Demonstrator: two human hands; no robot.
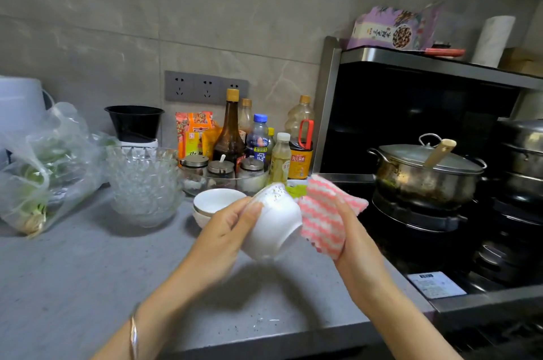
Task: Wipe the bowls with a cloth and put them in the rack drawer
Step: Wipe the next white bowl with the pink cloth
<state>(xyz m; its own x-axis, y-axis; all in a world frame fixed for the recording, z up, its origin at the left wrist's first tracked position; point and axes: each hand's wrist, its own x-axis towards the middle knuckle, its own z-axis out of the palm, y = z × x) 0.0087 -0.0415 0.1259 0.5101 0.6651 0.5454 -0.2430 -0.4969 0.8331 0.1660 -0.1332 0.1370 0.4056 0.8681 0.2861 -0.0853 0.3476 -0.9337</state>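
The grey countertop (88, 271) carries stacked white bowls (214, 201), a pile of glass bowls (144, 183) beside them, a bag of greens (44, 166) (far left), and condiment bottles (232, 130) behind.

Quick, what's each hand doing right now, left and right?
Left hand: grips the white bowl, held tilted above the counter.
Right hand: holds the pink-and-white cloth against the bowl.

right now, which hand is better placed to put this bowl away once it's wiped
Left, probably: the left hand grips the white bowl, while the right hand is busy holding the pink cloth against it.
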